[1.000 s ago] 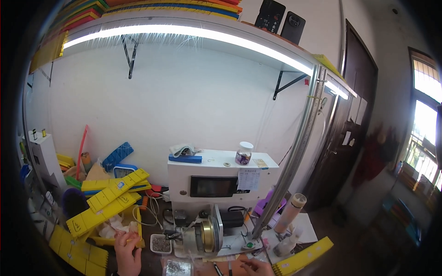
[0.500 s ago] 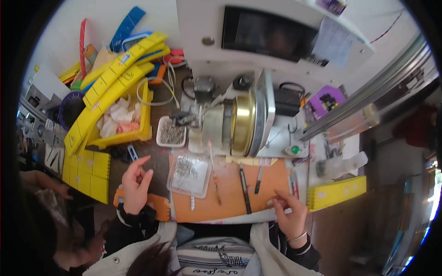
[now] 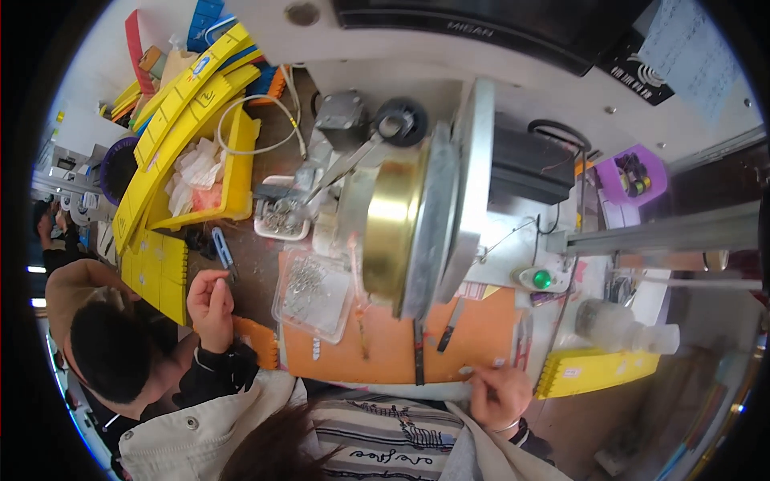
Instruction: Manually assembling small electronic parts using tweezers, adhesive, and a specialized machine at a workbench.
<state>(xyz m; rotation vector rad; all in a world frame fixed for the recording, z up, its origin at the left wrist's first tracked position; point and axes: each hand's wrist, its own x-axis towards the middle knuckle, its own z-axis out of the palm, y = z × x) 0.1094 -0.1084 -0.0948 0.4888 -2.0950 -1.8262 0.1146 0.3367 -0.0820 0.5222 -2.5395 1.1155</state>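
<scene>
My left hand (image 3: 212,309) is raised left of the orange mat (image 3: 393,365), fingers curled together; anything inside is hidden. My right hand (image 3: 501,394) is over the mat's front right edge, thumb and fingers pinched. A tiny pale spot shows at its fingertips, too small to name. Between the hands, a clear plastic tray (image 3: 343,327) with small silvery metal pieces rests on the mat's left part. A thin pinkish stick (image 3: 358,293) lies beside it. Farther right are a black pen-like tool (image 3: 419,357) and a short dark flat tool (image 3: 451,327).
A machine with a brass drum (image 3: 389,228) stands behind the mat, near a white dish (image 3: 282,229) of metal pieces. Leftward are a yellow bin (image 3: 237,180) of paper scraps and a blue cutter (image 3: 222,247). A yellow strip (image 3: 597,373) and clear bottle (image 3: 613,325) lie right. Another person (image 3: 112,353) sits left.
The view has shifted, bringing the machine closer. My left hand's thumb and index finger, apart before, are now curled together. My right hand stays pinched near the mat's front right.
</scene>
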